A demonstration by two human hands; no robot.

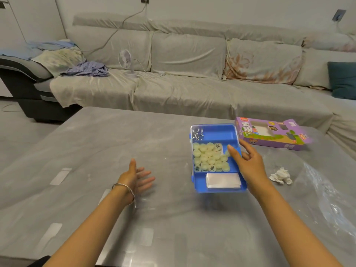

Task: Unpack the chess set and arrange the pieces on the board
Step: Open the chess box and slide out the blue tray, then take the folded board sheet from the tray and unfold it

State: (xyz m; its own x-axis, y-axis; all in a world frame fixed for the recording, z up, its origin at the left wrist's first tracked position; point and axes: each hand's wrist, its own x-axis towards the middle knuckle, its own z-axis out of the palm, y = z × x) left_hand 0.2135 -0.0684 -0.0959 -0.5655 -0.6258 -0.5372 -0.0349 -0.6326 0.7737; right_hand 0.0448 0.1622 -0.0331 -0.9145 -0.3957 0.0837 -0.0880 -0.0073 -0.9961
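A blue plastic tray [213, 132] lies on the grey table, right of centre. Its middle compartment holds several pale round chess pieces [209, 158]. A folded white sheet [223, 180] fills the near compartment, and small metal bits [197, 132] sit in the far left corner. My right hand [245, 162] rests on the tray's right rim, thumb over the pieces, fingers around the edge. My left hand [137, 176] hovers over the bare table left of the tray, fingers apart, holding nothing; a silver bangle is on that wrist.
The purple chess box [269, 134] lies open just behind and right of the tray. A crumpled white tissue [281, 176] and a clear plastic wrap [331, 199] lie at the right. A sofa with a small fan [127, 62] stands beyond the table.
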